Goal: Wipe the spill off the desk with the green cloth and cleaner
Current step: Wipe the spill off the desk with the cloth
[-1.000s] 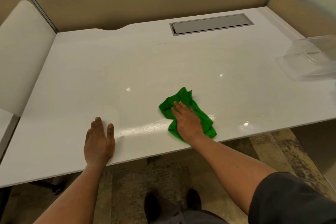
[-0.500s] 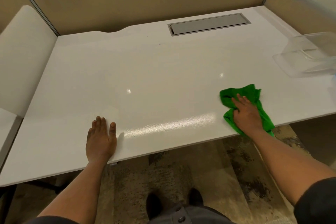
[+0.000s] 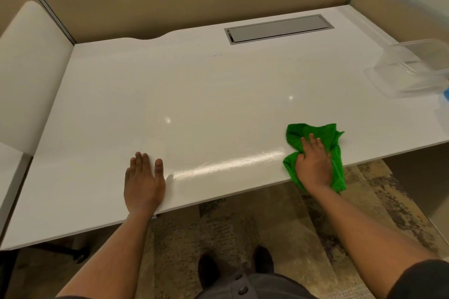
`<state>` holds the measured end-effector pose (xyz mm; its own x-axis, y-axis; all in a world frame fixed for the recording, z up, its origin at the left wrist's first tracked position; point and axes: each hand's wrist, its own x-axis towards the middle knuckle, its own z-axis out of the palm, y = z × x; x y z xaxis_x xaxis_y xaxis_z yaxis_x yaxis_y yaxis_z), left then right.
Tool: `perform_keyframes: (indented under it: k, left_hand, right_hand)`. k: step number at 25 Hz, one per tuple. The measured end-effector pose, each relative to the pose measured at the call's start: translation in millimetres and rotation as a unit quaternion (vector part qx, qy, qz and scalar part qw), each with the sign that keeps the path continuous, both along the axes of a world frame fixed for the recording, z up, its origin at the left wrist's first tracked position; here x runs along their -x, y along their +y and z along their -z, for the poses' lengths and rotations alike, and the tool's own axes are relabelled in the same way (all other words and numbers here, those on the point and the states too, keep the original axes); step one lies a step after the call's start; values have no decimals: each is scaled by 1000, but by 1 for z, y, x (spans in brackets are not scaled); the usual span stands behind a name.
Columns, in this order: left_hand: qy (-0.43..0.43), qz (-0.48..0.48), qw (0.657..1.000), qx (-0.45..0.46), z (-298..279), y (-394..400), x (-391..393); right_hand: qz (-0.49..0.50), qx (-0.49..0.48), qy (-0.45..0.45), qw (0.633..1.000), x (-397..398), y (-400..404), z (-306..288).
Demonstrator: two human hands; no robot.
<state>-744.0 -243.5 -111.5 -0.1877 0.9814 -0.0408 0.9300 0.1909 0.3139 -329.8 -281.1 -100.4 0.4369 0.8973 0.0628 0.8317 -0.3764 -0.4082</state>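
The crumpled green cloth (image 3: 306,132) lies on the white desk (image 3: 194,94) near its front edge, right of centre, and part of it hangs over the edge. My right hand (image 3: 314,164) presses down on the cloth, fingers bunching it. A wet glossy streak (image 3: 228,165) runs along the front of the desk between my two hands. My left hand (image 3: 143,183) rests flat on the desk at the front edge, fingers together, holding nothing. No cleaner bottle shows.
A clear plastic container (image 3: 413,68) sits at the desk's right edge, with a bit of something blue (image 3: 446,98) beside it. A grey cable hatch (image 3: 279,28) lies at the back. Beige partition walls enclose the desk. My shoes stand on patterned carpet below.
My right hand swept the green cloth from the front centre to the right along the front edge, leaving a wet streak, then slid slightly back left. My left hand stayed put.
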Motion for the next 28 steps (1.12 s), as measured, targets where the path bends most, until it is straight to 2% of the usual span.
perform_keyframes:
  k: [4,10,13,18,23,26,28]
  left_hand:
    - [-17,4,1000,1,-2,-1,0]
    - [-37,10,999,-7,-5,-1,2]
    - [-41,10,999,-3,-5,-1,3]
    - [-51,11,999,-7,-4,-1,5]
    - [-102,8,994,-23,-6,-1,7]
    - [-97,28,994,-50,-10,-1,8]
    - [-69,48,993,-88,-15,0,4]
  right_hand:
    - [-84,-26,10,996,65,-7,4]
    - [-190,27,-8,981,151,-6,3]
    - [-241,54,-46,968,184,-6,0]
    - [-279,99,-95,950,218,-9,-5]
    - [-314,147,-133,928,243,-7,-4]
    - [-340,150,-124,920,250,-4,-7]
    - [-328,108,-90,934,247,-2,-11]
